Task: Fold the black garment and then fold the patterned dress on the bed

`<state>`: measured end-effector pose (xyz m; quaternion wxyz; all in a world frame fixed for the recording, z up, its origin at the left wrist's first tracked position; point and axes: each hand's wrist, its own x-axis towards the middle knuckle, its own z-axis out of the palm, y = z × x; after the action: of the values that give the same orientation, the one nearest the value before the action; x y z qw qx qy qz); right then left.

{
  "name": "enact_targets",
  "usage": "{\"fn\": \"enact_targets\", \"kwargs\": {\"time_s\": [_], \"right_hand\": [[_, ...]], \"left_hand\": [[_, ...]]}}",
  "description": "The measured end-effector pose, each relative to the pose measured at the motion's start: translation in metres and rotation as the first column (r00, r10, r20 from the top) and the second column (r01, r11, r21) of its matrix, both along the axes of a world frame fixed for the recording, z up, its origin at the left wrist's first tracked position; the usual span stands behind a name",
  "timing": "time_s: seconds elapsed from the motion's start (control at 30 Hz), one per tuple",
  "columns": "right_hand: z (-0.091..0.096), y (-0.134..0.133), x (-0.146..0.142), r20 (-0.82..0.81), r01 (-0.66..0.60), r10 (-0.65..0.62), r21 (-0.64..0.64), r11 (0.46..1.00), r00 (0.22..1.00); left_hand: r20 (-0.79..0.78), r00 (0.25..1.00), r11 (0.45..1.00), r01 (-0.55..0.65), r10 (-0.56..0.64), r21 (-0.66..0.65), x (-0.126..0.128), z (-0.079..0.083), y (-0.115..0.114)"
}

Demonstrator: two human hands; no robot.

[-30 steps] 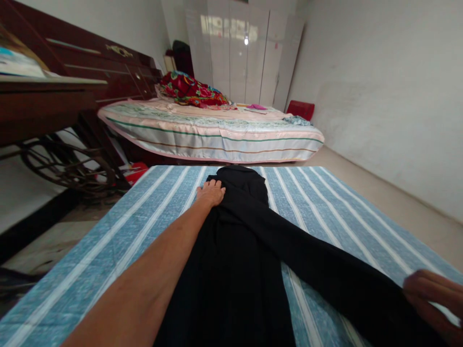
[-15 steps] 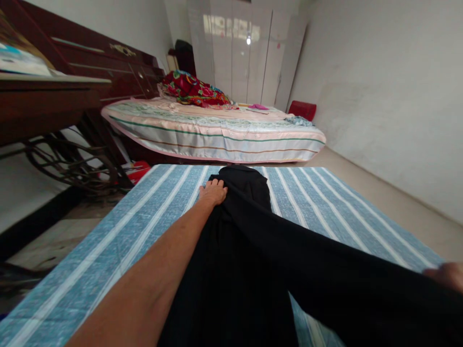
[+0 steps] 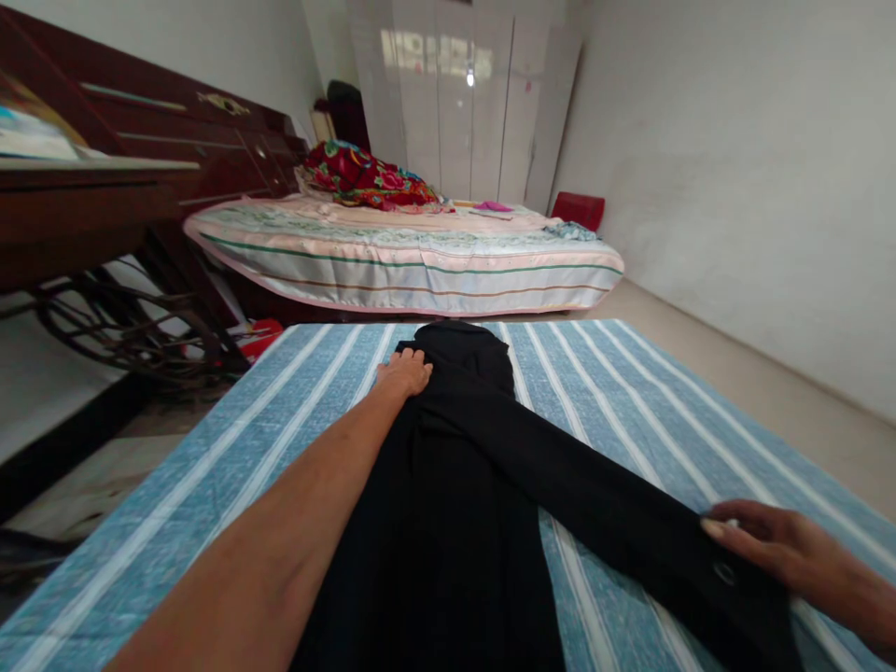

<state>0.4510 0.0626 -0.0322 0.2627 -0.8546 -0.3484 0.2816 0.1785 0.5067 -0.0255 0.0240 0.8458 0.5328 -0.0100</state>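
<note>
A black long-sleeved garment [image 3: 462,485], perhaps a shirt, lies lengthwise on a blue-and-white striped cloth [image 3: 616,392]. One sleeve [image 3: 595,467] stretches out to the right, with a small round ring or button near its end. My left hand [image 3: 407,371] grips the fabric near the garment's far left corner, its fingers bent over the cloth. At the lower right, my right hand [image 3: 777,546] pinches the upper edge of the sleeve near the cuff between thumb and fingers. The garment's near end runs out of view.
Beyond the striped surface stands a bed [image 3: 420,271] with a red floral blanket [image 3: 371,177] on it. An old treadle sewing machine table [image 3: 98,205] is at the left. White wardrobes [image 3: 455,112] stand at the back, and a wall [image 3: 735,168] runs along the right.
My right hand has come in from the right edge and lowered the sleeve, which now lies flatter on the striped cloth. My left hand stays at the same spot on the garment.
</note>
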Motion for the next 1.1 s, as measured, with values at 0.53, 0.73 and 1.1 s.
{"fn": "enact_targets", "kwargs": {"time_s": [0.53,0.73,1.1], "right_hand": [[-0.015,-0.007,-0.002,0.093,0.071,-0.076,0.06,0.996,0.993],[-0.014,-0.029,-0.032,0.523,-0.197,0.06,0.209,0.958,0.85],[-0.011,-0.031,-0.066,0.595,-0.488,0.431,-0.073,0.87,0.678]], "left_hand": [[0.076,0.987,0.975,0.122,-0.138,0.185,-0.015,0.028,-0.011],[0.022,0.916,0.901,0.391,-0.402,0.186,-0.035,0.051,-0.077],[-0.191,0.834,0.805,0.551,-0.518,0.22,-0.048,0.037,-0.151]]}}
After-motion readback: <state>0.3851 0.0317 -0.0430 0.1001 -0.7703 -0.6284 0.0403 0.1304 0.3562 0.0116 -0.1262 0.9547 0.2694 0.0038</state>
